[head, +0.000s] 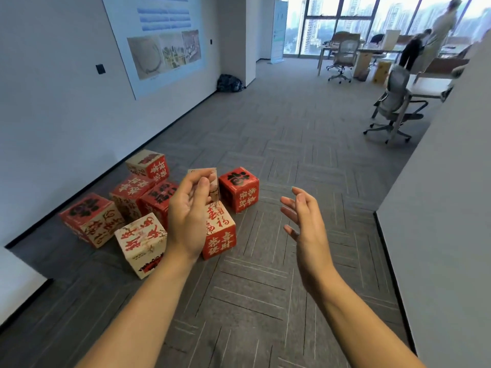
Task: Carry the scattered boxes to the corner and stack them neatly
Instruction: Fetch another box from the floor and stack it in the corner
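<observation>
Surface: floor [265, 288], grey carpet tiles laid in alternating blocks.
Main group: boxes [130, 193], red and cream with brushed characters, clustered near the left wall at mixed angles, several touching.
Front of group: cream box [142, 243], askew; red-fronted box [220, 232] near it to the right.
Right edge: red box [239, 188], slightly apart from the rest.
Left edge: corner box [90, 219], close to the skirting.
Far floor: backpack [229, 83] against the wall; office chair [393, 107]; cardboard carton [381, 73].
</observation>
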